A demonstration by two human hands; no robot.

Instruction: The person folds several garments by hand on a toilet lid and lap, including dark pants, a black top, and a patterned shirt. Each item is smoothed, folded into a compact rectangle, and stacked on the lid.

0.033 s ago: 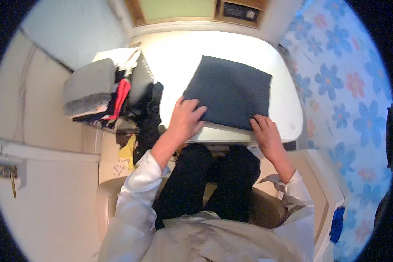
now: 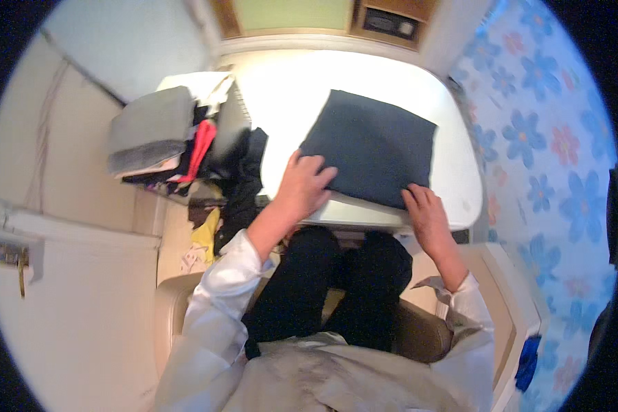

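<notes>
A dark navy garment (image 2: 371, 144), folded into a rough rectangle, lies flat on the white table (image 2: 281, 89) in front of me. My left hand (image 2: 304, 185) grips its near left corner, the fingers curled over the edge and the thumb toward the near side. At the near right corner, my right hand (image 2: 429, 213) has its fingertips on top of the cloth, with the edge between fingers and thumb. The undersides of both grips are hidden.
Left of the table, a dark bin (image 2: 232, 130) is heaped with clothes, a grey folded piece (image 2: 151, 127) on top and a red one (image 2: 200, 147) beside it. Black cloth (image 2: 244, 199) hangs near the table's left edge. A flowered wall (image 2: 529, 130) stands to the right.
The whole scene sits slightly farther right in the picture. Both hands keep the same places on the garment, and the garment has not visibly moved on the table.
</notes>
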